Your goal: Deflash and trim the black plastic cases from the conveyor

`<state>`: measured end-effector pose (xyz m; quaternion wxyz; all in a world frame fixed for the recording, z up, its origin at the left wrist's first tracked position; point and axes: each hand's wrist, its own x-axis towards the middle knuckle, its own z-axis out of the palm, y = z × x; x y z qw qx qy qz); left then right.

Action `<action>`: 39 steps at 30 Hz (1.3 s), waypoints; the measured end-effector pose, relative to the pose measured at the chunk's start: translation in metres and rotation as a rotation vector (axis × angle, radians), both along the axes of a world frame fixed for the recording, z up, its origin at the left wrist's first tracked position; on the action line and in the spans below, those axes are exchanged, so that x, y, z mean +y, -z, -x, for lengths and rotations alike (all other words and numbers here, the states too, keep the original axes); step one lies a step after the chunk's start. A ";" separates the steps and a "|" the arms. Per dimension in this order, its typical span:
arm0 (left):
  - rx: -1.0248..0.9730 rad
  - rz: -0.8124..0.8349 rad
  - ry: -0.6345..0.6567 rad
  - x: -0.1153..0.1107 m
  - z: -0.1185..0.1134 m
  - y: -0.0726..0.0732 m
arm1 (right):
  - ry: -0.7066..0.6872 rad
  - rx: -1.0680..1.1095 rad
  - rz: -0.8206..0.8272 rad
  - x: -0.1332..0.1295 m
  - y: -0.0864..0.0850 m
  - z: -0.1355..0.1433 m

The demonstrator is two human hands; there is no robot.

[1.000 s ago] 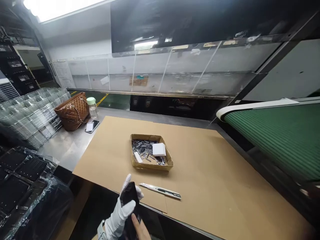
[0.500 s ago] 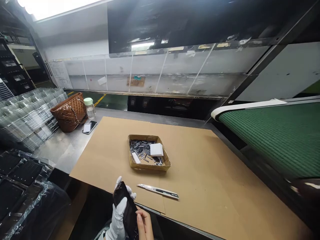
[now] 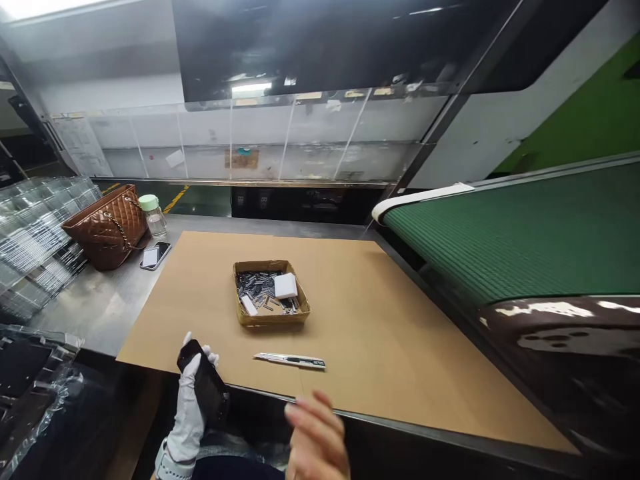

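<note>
table (image 3: pixel 100 303): grey metal, far edge under a clear partition | on it: brown cardboard sheet (image 3: pixel 380 333) over most of the top | on the sheet: shallow cardboard tray (image 3: pixel 271 317) of small dark parts, utility knife (image 3: pixel 290 361) near front edge | bare metal, left: quilted brown handbag (image 3: pixel 107 227), green-capped jar (image 3: pixel 153 215), phone (image 3: pixel 155 255), stacked clear trays (image 3: pixel 30 247), probably plastic

Quick count from my end: two hands, gloved left hand (image 3: pixel 187 407) and bare right hand (image 3: pixel 316 437). One dark part (image 3: pixel 204 387) in the left. One utility knife (image 3: pixel 290 361) just ahead of the right. One cardboard tray (image 3: pixel 271 316) further out, one white block (image 3: pixel 285 285) in it, small metal bits (image 3: pixel 255 287) too many to count. Far left: one brown bag (image 3: pixel 107 227), one bottle (image 3: pixel 151 215), one phone (image 3: pixel 155 255)
</note>
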<state>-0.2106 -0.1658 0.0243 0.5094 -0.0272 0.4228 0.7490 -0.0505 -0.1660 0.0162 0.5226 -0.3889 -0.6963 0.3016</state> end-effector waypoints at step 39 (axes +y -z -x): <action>-0.189 -0.291 0.275 -0.028 -0.037 -0.049 | -0.226 -0.156 0.204 -0.004 -0.073 0.027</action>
